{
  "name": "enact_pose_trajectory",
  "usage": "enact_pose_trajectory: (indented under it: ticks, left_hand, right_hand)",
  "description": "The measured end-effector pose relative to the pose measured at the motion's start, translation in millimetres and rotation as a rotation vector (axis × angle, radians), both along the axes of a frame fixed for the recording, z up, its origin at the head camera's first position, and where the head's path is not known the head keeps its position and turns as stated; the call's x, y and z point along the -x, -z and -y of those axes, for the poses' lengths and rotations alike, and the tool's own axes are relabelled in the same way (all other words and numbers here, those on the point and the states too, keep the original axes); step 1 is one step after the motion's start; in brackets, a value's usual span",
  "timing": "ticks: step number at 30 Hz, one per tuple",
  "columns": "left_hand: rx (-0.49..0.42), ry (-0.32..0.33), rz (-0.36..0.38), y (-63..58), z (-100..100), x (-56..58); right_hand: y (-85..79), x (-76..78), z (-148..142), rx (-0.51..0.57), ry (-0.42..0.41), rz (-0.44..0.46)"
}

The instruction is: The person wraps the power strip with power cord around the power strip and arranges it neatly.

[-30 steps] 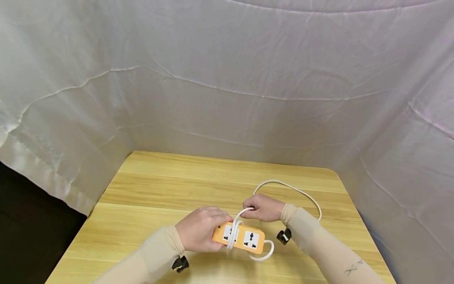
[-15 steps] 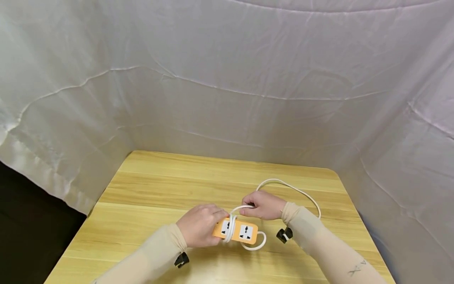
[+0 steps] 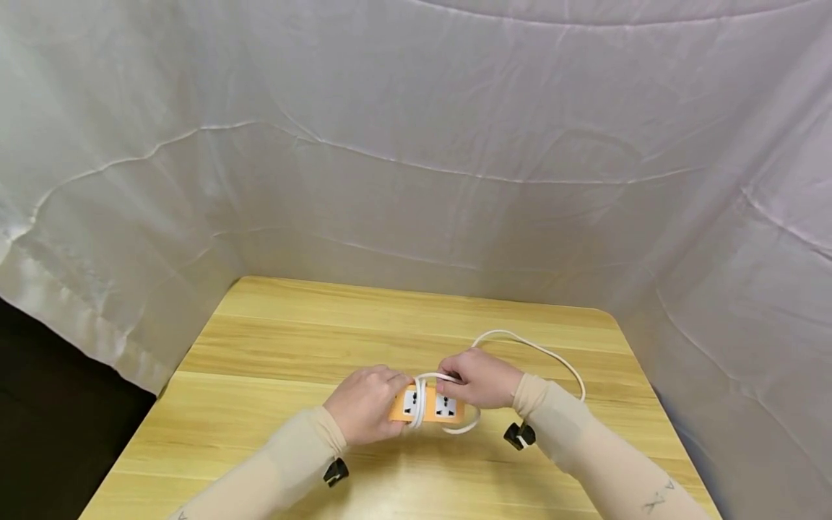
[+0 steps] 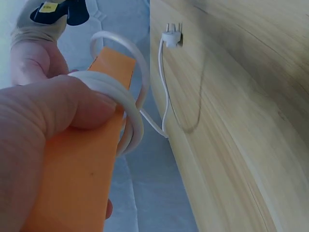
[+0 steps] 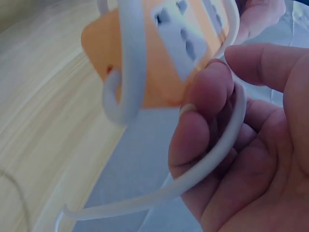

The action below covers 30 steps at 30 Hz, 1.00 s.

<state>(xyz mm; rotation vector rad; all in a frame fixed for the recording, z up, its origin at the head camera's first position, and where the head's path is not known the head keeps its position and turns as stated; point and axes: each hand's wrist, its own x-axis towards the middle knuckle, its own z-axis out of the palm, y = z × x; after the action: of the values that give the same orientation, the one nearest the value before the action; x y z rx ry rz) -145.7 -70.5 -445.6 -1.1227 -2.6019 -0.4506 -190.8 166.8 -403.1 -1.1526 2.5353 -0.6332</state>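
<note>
My left hand (image 3: 366, 404) grips the left end of an orange power strip (image 3: 430, 406) with white socket faces, raised over the table. White cord (image 3: 420, 406) is wound round the strip's middle, right beside my left thumb (image 4: 91, 108). My right hand (image 3: 481, 377) has its fingers curled round the cord (image 5: 212, 162), close to the strip's right end and overlapping it in the head view. A loop of cord leaves that right end and hangs below. Much of the strip's left end is hidden by my left hand.
Loose cord (image 3: 533, 342) arcs behind my right hand toward the table's right side. In the left wrist view, its white plug (image 4: 171, 38) lies on the wooden table (image 4: 231, 116), prongs showing. Grey curtains (image 3: 416, 180) stand behind and beside the table.
The power strip has moved up and slightly left in the head view, and its socket side looks more foreshortened. My right hand, still holding the cord, is now closer to the strip.
</note>
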Motion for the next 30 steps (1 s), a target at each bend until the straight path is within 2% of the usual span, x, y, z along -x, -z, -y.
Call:
enact_pose_trajectory:
  ticks: [9,21,30]
  left_hand:
    - [-0.034,-0.051,-0.017,1.1,-1.7,0.7]
    - [-0.042,-0.135,-0.078,-0.6,-4.2,0.4]
    - [-0.104,-0.21,-0.135,-2.4,-3.3,2.6]
  right_hand:
    - [-7.3,-9.4,5.1,-0.025,0.06,-0.001]
    - [-13.4,-18.8,9.7,-0.021,0.16,-0.108]
    - [-18.7,-26.4,16.1,0.01,0.241,-0.149]
